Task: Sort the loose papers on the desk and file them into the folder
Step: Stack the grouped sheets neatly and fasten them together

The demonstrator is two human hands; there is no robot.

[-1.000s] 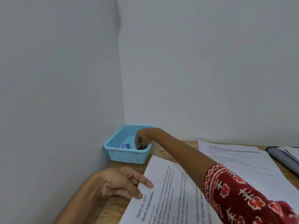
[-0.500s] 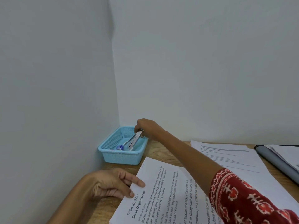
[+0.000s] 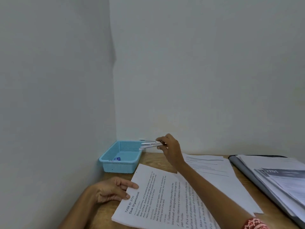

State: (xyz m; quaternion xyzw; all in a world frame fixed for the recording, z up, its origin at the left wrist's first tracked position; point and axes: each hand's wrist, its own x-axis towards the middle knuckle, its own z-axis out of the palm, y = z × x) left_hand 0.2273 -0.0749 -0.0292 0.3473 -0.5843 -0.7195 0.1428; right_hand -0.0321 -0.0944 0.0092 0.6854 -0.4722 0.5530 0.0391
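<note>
Left grip (image 3: pixel 113 190) pinches the printed stack (image 3: pixel 158 199) at its 9 o'clock corner on the counter (image 3: pixel 151 161).
Right grip (image 3: pixel 170 149) holds a silver stapler (image 3: pixel 148 144) above the blue basket (image 3: pixel 115 167) at 11 o'clock; loose sheets (image 3: pixel 212 171) and the folder (image 3: pixel 247 172) lie toward 2 o'clock.

A stack of white printed paper sheets (image 3: pixel 158 200), headed "TASK ID 2721 Desk Organization", lies askew at lower centre on the bench. More white sheets (image 3: pixel 212 172) lie flat right of it. At the right edge, an open dark grey folder (image 3: pixel 247 172) holds printed pages.
</note>
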